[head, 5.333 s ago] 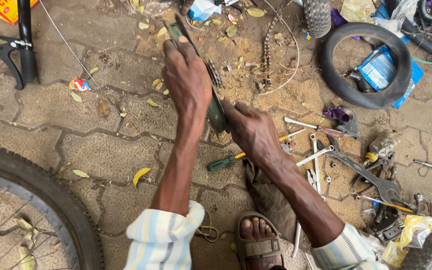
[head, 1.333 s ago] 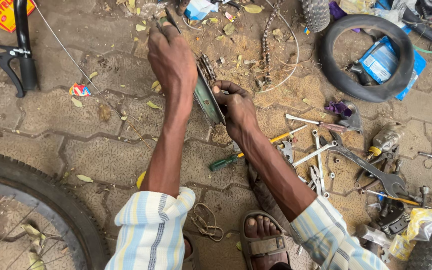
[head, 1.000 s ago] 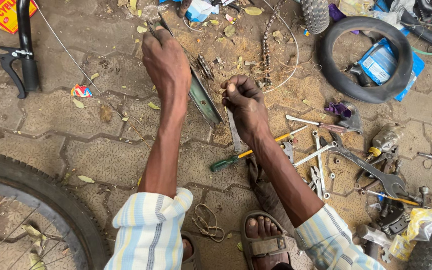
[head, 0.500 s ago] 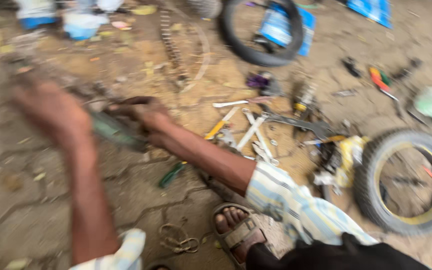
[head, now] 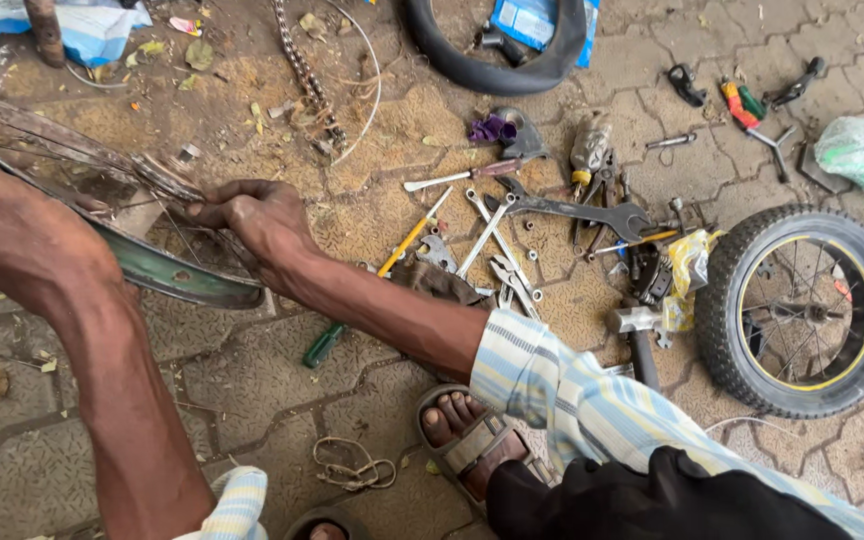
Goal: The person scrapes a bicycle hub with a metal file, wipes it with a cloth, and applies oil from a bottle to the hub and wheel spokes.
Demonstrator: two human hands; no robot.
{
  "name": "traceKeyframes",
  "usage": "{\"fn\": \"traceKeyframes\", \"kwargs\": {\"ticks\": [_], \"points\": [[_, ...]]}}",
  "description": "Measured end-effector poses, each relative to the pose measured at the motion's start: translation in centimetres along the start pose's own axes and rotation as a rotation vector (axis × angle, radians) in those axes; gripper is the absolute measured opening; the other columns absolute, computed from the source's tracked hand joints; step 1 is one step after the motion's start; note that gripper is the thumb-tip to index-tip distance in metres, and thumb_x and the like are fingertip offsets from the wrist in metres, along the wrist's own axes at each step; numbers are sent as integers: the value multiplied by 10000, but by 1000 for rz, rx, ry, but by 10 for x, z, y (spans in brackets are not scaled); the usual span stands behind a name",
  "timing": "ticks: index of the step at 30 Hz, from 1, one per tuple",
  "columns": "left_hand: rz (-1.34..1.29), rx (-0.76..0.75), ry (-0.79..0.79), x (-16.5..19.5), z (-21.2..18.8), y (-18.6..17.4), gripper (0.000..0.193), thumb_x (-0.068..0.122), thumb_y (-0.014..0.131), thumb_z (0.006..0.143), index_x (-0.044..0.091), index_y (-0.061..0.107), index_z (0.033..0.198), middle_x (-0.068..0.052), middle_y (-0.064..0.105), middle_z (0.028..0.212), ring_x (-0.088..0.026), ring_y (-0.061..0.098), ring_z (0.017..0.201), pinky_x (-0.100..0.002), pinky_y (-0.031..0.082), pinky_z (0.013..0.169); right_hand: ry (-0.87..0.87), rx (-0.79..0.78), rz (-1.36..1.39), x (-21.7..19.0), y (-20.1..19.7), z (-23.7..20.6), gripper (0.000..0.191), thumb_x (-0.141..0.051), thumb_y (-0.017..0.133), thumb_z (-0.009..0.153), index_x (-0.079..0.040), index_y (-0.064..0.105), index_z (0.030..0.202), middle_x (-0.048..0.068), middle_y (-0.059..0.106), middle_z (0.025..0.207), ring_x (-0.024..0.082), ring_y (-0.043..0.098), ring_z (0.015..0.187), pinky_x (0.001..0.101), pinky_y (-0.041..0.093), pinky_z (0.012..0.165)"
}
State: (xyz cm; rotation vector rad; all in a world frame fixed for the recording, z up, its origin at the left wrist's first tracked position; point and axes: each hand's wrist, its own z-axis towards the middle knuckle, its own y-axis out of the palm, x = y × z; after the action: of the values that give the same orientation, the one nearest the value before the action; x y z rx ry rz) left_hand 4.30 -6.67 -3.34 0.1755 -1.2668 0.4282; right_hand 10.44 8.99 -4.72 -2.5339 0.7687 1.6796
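**Green rim: held in both hands over the paving**

The green rim [head: 167, 272], a bare curved metal bicycle hoop with spoke holes, lies low over the paved floor [head: 252, 390] at the left of my view, its near end just under my right wrist. My left hand [head: 12, 235] sits on top of the rim's upper stretch; its fingers are out of sight, so I cannot tell whether they are closed. My right hand [head: 252, 215] is clenched on the thin rusty strip [head: 102, 160] that runs beside the rim, fingertips pinching it.

Handling, in my judgement: the rim is light and stiff along its curve but will flex and spring if twisted. The painted channel looks grimy and may slip. Edges and spoke holes could catch skin. Best hold is across the flat walls, one hand on each side of the working point, not at the free end.

Count of surrounding items:
- One small wheel [head: 800, 310] with tyre, at the right.
- One loose black tyre [head: 492, 60], top centre, partly cut off.
- One bicycle chain [head: 307, 75], laid out straight.
- One large open spanner [head: 572, 208] among several smaller spanners; I cannot count those exactly.
- One yellow-handled screwdriver [head: 412, 235].
- One hammer [head: 637, 330].
- One green-handled tool [head: 324, 345], near my forearm.
- One sandalled foot [head: 467, 435] plainly visible.
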Motion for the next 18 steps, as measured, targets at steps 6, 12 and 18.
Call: {"fn": "traceKeyframes", "kwargs": {"ticks": [6, 12, 18], "points": [[37, -19, -1, -3, 1, 0, 287, 230, 364, 1125, 2, 534, 1090, -73, 450, 979, -175, 528, 859, -385, 474, 813, 171, 53, 148, 2, -2, -3, 331, 6, 810, 842, 70, 724, 1155, 240, 738, 1031, 290, 526, 668, 409, 378, 519], [47, -35, -3, -6, 6, 6, 283, 237, 398, 1110, -2, 548, 1099, -88, 476, 982, -188, 536, 859, -391, 472, 803, 356, -80, 383, 11, -5, 8, 332, -70, 785, 833, -8, 725, 1154, 101, 746, 1024, 211, 683, 884, 363, 598, 772], [100, -76, -2, -7, 16, 23, 284, 244, 431, 1095, -6, 563, 1108, -103, 502, 985, -201, 544, 859, -398, 470, 792, 378, -170, 479, -2, -15, -4, 297, -74, 721, 846, -88, 717, 1143, 104, 735, 1071, 217, 703, 898, 357, 604, 856]]}}
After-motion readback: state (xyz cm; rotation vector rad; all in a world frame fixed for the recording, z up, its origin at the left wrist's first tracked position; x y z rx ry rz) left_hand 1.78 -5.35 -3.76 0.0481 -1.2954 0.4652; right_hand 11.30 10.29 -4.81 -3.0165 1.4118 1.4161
